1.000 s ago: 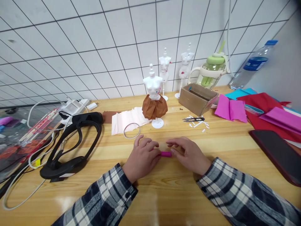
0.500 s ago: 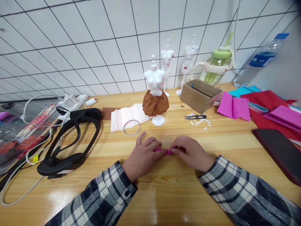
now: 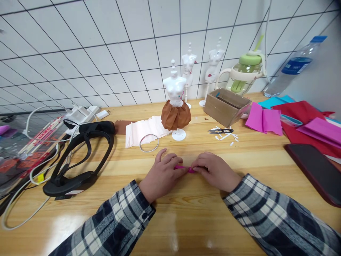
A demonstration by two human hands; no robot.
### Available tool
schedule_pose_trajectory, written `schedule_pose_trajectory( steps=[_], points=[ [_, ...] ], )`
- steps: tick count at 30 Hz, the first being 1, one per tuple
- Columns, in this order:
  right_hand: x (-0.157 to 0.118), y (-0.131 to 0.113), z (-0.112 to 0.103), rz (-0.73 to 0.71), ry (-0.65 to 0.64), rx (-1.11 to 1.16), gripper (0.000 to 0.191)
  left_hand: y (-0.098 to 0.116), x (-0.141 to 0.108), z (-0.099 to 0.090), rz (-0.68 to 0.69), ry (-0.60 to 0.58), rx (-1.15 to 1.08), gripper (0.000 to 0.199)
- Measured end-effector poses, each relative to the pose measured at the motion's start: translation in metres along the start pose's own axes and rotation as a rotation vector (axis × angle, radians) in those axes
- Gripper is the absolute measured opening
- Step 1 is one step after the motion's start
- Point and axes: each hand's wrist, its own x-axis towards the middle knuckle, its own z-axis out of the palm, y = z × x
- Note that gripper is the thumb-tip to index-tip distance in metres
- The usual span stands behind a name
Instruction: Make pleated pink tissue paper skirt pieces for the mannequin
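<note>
A small strip of magenta material (image 3: 190, 170) lies between my two hands, low over the wooden table. My left hand (image 3: 163, 175) presses its left part between thumb and fingers, with one finger raised. Its right end is pinched by my right hand (image 3: 214, 170). Most of the strip is hidden by my fingers. Just beyond stands a white mannequin (image 3: 174, 87) wearing a brown gathered skirt (image 3: 176, 115). To its left, a metal ring (image 3: 149, 143) overlaps a pale pink cloth (image 3: 142, 131).
Thread snips (image 3: 220, 131) lie among white scraps near a cardboard box (image 3: 225, 106). Folded magenta paper (image 3: 263, 119), red material and a dark phone (image 3: 314, 172) are at right. A black headset (image 3: 70, 183) and cables occupy the left. Two more mannequins stand behind.
Both hands keep their hold on the magenta strip with barely any movement. The whole view has shifted very slightly.
</note>
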Motion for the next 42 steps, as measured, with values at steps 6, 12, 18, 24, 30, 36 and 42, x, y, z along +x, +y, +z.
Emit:
schedule_pose_trajectory(
  steps=[6, 12, 18, 24, 30, 36, 42],
  points=[
    [-0.001, -0.003, -0.004, -0.061, -0.026, -0.101, 0.024, -0.002, 0.000, 0.002, 0.043, 0.010, 0.014, 0.023],
    [-0.006, -0.013, -0.016, -0.156, -0.141, -0.343, 0.026, -0.002, -0.002, 0.003, 0.093, 0.016, 0.055, 0.030],
    [-0.011, -0.015, -0.018, -0.161, -0.136, -0.392, 0.024, 0.001, -0.002, 0.003, 0.077, 0.068, 0.102, 0.027],
    [-0.010, -0.008, -0.020, -0.092, -0.156, -0.248, 0.030, 0.003, 0.000, 0.001, 0.060, 0.032, 0.089, 0.026],
    [-0.012, -0.011, -0.019, -0.046, -0.190, -0.298, 0.031, 0.003, 0.000, 0.001, 0.055, 0.008, 0.087, 0.029],
    [-0.013, -0.012, -0.020, -0.038, -0.177, -0.318, 0.029, 0.003, 0.000, 0.001, 0.063, 0.009, 0.091, 0.030],
    [-0.014, -0.017, -0.020, -0.114, -0.185, -0.485, 0.023, 0.002, 0.000, 0.003, 0.053, 0.008, 0.067, 0.030]
  ],
)
